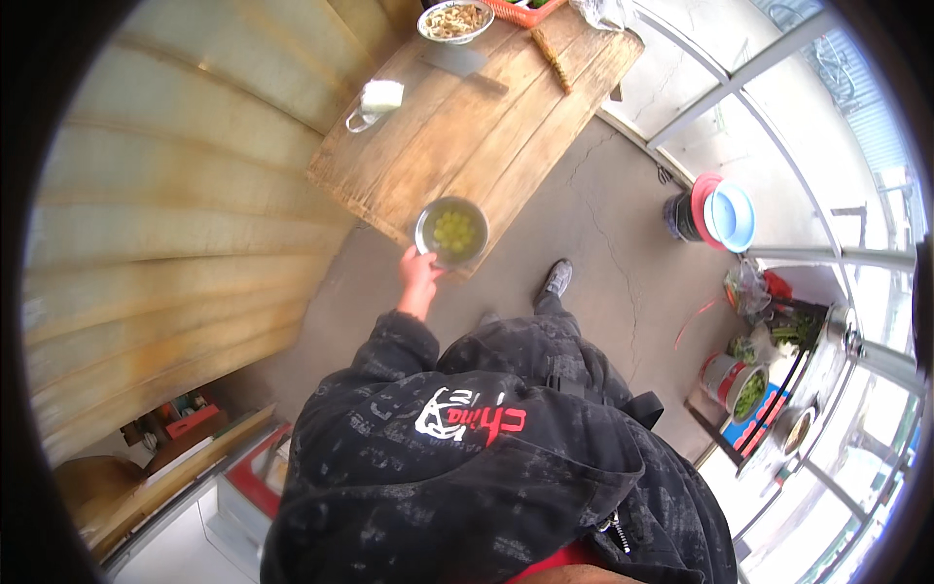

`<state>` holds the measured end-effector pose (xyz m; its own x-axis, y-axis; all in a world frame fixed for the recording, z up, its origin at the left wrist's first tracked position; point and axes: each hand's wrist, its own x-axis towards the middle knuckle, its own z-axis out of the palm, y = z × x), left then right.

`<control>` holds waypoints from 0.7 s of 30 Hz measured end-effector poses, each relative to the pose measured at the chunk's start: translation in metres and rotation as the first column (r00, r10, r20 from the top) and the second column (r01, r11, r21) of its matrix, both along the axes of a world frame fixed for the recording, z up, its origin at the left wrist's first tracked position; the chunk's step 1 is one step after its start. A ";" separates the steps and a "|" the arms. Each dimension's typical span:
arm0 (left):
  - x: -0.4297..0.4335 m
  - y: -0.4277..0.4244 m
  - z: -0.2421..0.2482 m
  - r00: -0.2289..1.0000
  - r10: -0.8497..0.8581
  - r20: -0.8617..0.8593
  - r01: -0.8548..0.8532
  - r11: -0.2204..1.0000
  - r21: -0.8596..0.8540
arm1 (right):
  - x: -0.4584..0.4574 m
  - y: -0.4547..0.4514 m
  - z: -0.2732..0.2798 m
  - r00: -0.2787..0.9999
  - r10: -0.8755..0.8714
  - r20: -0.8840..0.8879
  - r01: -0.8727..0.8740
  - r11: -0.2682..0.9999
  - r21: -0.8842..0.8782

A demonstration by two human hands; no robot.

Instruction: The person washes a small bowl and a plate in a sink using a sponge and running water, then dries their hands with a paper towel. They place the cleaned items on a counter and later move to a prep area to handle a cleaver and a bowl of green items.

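My left hand [419, 279] grips the near rim of a round stainless steel bowl [482, 241]. Clear liquid and several round yellow-green pieces [453, 231], possibly egg yolks or grapes, are inside it. The bowl is over the near end of a wooden table [408, 171]; whether it rests there or is lifted, I cannot tell. Farther along the tabletop lies a cleaver [456, 61] with a wooden handle. A white block-like item [381, 95] with a loop handle beside it sits near the left edge. My right hand is out of view.
A bowl of pale sliced food [456, 22], an orange plastic basket [514, 14] and a knobbly brown stick [552, 61] occupy the table's far end. Blue [732, 217] and pink basins [703, 208] stand right, by the windows. A rack [792, 365] holds vegetables. A corrugated wall [190, 219] borders the left.
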<state>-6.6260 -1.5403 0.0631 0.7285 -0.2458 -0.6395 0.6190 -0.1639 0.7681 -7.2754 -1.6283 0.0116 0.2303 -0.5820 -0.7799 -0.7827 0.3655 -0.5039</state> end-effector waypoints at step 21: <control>0.150 -0.008 0.033 0.774 0.627 -0.083 -0.622 0.729 -0.286 | 0.173 -0.426 -0.005 0.861 0.501 0.089 -0.501 0.865 -0.018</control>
